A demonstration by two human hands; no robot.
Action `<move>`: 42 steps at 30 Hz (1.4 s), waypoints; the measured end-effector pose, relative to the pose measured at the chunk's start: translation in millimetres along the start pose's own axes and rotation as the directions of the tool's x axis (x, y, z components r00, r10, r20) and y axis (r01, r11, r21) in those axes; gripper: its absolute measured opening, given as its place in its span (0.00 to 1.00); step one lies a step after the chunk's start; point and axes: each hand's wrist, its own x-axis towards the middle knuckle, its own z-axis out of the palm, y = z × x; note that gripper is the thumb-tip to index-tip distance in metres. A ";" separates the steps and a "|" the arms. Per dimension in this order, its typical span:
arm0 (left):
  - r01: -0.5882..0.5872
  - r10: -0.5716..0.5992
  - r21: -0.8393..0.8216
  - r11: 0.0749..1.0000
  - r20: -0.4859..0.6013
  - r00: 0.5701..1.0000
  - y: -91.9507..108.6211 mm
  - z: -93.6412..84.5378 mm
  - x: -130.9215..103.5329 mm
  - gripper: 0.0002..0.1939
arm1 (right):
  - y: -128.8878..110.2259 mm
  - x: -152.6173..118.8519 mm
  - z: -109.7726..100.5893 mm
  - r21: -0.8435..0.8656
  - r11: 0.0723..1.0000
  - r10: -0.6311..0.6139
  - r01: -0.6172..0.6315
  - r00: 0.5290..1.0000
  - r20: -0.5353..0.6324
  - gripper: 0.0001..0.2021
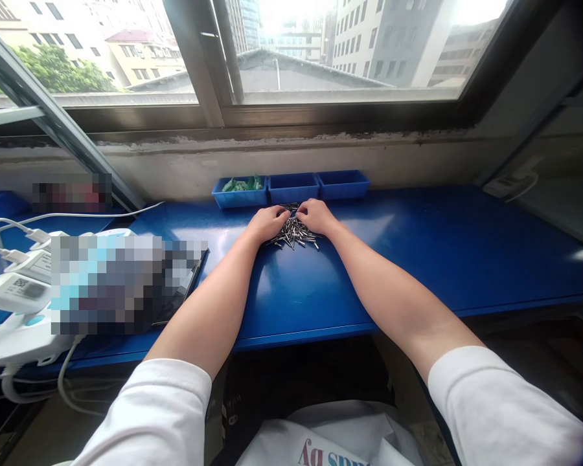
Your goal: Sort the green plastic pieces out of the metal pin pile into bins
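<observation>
Small metal pieces, silvery and dark, lie in a loose pile on the blue table. My left hand rests at the pile's left side, its fingers curled over the metal pieces. From the right, my right hand reaches to the pile's upper edge with fingers bent together. The fingertips of both hands are close to each other, and what they pinch, if anything, is too small to make out.
Three blue bins stand behind the pile; the left bin holds green items. At the left are a white power strip with plugs and cables, and a dark flat object. A window runs along the back.
</observation>
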 end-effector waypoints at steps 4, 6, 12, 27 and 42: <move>0.009 -0.009 0.000 1.000 0.015 1.000 1.6 -1.2 -1.3 0.24 | 0.5 1.0 0.6 0.020 0.999 0.031 -0.031 0.999 0.008 0.08; 0.010 -0.010 0.006 1.000 0.018 1.000 2.6 -1.8 -1.6 0.23 | 1.5 2.4 1.1 0.016 0.999 0.031 -0.031 0.999 0.014 0.09; 0.003 -0.003 0.018 1.000 0.010 1.000 3.2 -1.1 -1.4 0.23 | 3.7 6.2 1.4 0.012 0.999 0.046 -0.046 0.998 0.032 0.08; -0.163 0.148 -0.056 0.985 -0.210 0.967 0.5 3.3 1.7 0.18 | -0.5 3.0 0.5 0.151 0.984 -0.077 0.091 0.993 -0.093 0.13; -0.257 0.212 -0.102 0.961 -0.326 0.921 0.6 5.3 4.7 0.13 | -13.1 -1.5 -7.4 0.350 0.924 -0.054 0.155 0.958 -0.282 0.21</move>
